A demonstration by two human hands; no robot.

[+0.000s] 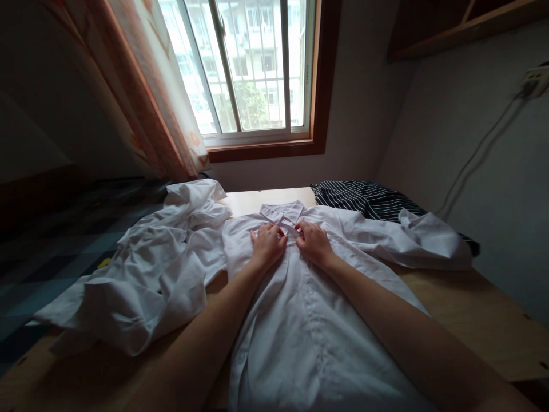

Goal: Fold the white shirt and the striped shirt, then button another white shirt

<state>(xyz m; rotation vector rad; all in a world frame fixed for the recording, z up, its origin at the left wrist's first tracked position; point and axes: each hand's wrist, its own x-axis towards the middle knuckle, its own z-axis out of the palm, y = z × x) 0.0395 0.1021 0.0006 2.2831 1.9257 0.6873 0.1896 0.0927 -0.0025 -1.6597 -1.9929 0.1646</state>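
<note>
A white button-up shirt lies spread on the wooden table, front side up, with its collar toward the window. Just below the collar, my left hand has its fingers curled on the left front edge. My right hand pinches the opposite front edge, a small gap away from the left. The fabric between the two hands parts slightly at the neck. One sleeve stretches out to the right. Fingertips of both hands are partly hidden against the cloth.
Another crumpled white garment lies at the left, over the table edge beside a dark checked bed cover. Black striped cloth sits at the back right of the wooden table. A cord hangs from the wall socket.
</note>
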